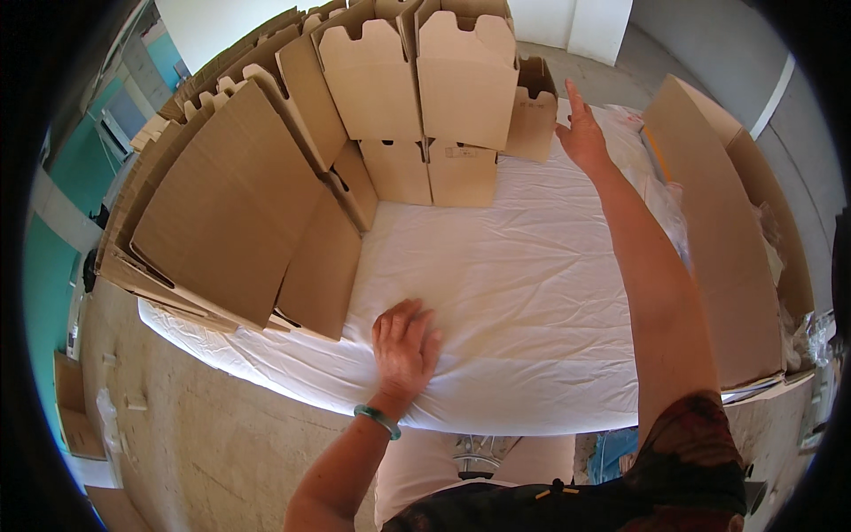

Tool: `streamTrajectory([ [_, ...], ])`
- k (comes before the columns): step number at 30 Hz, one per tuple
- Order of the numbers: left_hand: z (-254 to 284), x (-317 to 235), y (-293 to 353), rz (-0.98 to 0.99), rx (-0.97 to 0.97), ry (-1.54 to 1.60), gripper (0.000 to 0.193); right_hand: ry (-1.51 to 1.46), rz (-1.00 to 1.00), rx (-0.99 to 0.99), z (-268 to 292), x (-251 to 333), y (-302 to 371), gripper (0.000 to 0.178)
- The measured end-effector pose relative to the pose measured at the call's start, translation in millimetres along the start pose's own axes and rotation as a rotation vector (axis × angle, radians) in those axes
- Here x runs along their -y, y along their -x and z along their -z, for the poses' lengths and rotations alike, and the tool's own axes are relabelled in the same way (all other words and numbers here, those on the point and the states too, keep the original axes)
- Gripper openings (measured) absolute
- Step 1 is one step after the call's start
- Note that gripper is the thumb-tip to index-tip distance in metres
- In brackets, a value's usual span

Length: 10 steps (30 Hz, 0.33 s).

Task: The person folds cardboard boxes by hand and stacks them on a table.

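My left hand [404, 348] rests on the white cloth [514, 266] near its front edge, fingers lying loosely on the fabric with nothing in them. A green bangle circles that wrist. My right hand [583, 137] reaches to the far side, fingers stretched out, and holds nothing. Just left of it stands a small brown cardboard box [532, 124] with an open top; I cannot tell whether they touch. Beside that box, notched cardboard boxes [467, 80] stand in two tiers along the back. More cardboard boxes [235, 208] fill the left side, closer to my left hand.
A large open carton [709, 239] with clear plastic wrap stands along the right side. Concrete floor [204, 417] shows below the cloth's left edge. Cardboard pieces [75, 403] lie at the far left. A blue bag-like thing [612, 454] sits below the front edge.
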<state>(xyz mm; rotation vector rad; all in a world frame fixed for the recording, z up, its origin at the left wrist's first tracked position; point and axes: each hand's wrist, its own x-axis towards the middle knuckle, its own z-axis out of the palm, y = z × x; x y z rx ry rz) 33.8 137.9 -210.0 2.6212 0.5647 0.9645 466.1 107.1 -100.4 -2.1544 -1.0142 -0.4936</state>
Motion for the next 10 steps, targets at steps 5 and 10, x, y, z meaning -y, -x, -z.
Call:
streamTrajectory([
  [5, -7.0, -5.4, -5.8, -0.025, -0.009, 0.021, 0.027, -0.2, 0.062, 0.005, 35.7, 0.7, 11.8, 0.036],
  [10, -0.5, -6.8, -3.3, -0.018, -0.053, 0.022, 0.025, -0.653, 0.135, 0.046, 176.5, 133.4, 63.6, 0.018],
])
